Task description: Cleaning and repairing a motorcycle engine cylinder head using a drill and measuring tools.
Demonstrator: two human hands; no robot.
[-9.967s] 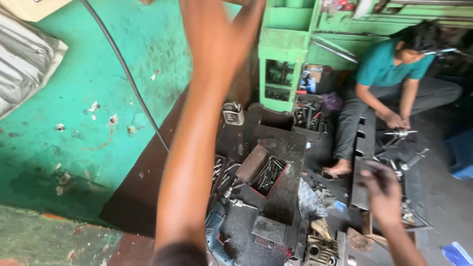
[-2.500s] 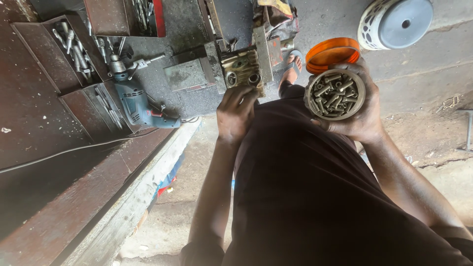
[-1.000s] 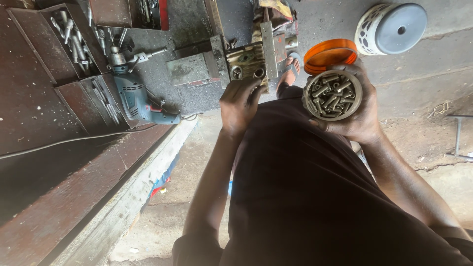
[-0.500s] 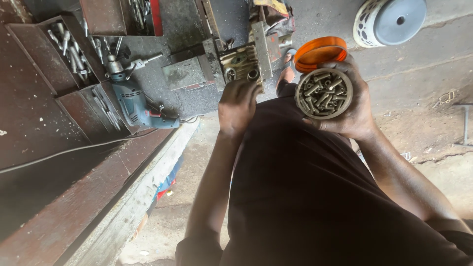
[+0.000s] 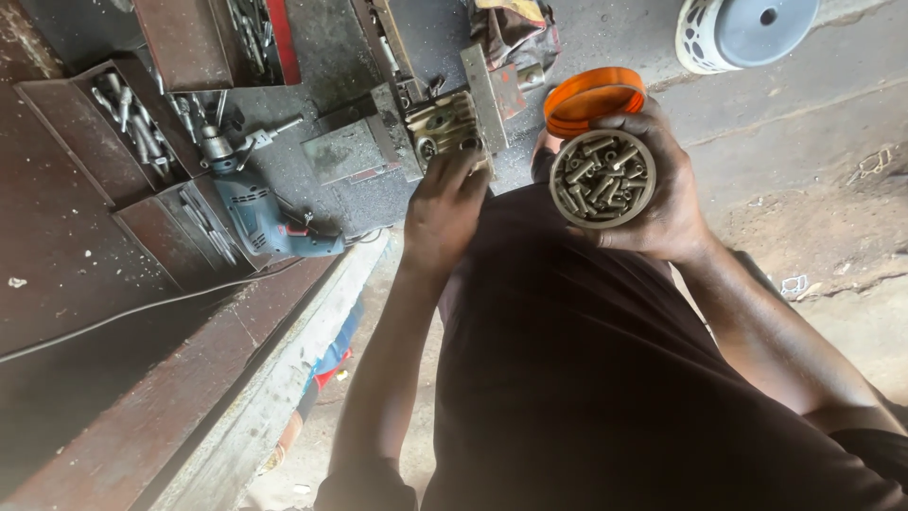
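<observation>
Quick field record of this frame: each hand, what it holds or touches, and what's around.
left hand: fingers on a grimy metal part clamped between blocks on the floor
right hand: holds a round tin full of small metal bolts, open side up
lid: orange lid just behind the tin, near the right hand's fingertips
power tool: blue electric drill lying on the floor, to the left
storage: rusty metal trays with sockets and bits, far left
far right: round white and grey object, cut off by the frame
</observation>
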